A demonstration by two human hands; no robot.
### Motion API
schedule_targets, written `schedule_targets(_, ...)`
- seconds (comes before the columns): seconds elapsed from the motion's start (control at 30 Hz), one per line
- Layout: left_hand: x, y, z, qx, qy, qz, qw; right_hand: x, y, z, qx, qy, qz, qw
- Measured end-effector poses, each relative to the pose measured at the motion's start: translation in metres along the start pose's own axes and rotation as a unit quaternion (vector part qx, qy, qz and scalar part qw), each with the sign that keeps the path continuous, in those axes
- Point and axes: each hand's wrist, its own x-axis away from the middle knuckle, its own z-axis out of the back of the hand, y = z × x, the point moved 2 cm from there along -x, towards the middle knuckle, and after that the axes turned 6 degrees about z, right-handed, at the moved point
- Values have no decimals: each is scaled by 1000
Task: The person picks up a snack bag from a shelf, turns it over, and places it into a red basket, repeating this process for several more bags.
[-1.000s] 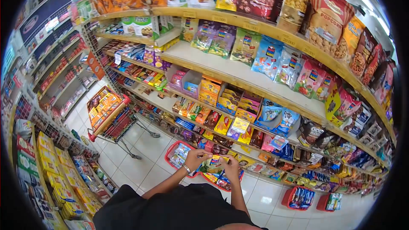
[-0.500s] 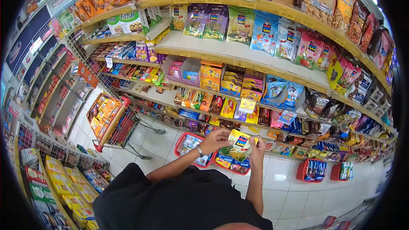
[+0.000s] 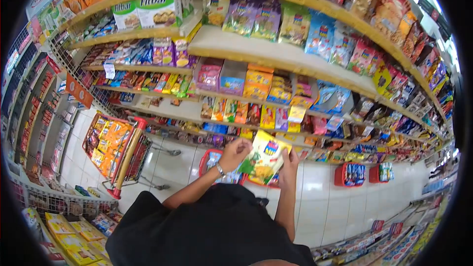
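A yellow-and-white snack bag point(image 3: 266, 155) with a blue logo and green lower corner is held up in front of my body, its printed face toward me. My right hand point(image 3: 289, 164) grips its right edge, thumb over the front. Beside the bag's left edge is my left hand point(image 3: 235, 154), wearing a metal bracelet, with its fingers curled together. Whether those fingertips pinch anything is too small to tell. Similar bags point(image 3: 294, 27) stand on the shelf ahead.
Curved shelves point(image 3: 276, 59) of packaged snacks span the front. A trolley point(image 3: 129, 155) loaded with orange and yellow packs stands at left. Red baskets of packets, one point(image 3: 350, 175) at right and others partly hidden below my hands, sit on the tiled floor point(image 3: 315, 202).
The snack bag now appears larger and more of its front shows. My left hand has shifted left from the bag's upper corner. The view has turned and moved closer to the shelves.
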Motion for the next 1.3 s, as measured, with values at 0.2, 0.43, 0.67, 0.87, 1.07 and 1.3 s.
schedule_targets(0.2, 7, 54, 63, 12, -25, 81, 996, 30, 24, -36, 45, -73, -53, 995)
schedule_targets(0.43, 15, 57, 99, 91, -34, 116, 989, 37, 20, -63, 55, -70, -41, 995)
schedule_targets(0.67, 25, 52, 104, 77, -89, 101, 988, 43, 6, -78, 71, -69, -40, 994)
schedule_targets(0.87, 27, 71, 110, -111, -153, -103, 977, 55, -11, -70, 376, -128, 248, 884)
schedule_targets(1.07, 32, 74, 97, 45, -119, 66, 990, 65, -1, -56, 210, -108, 103, 966)
schedule_targets(1.3, 35, 40, 79, 101, -77, 202, 971, 79, 14, -30, 154, -33, 19, 987)
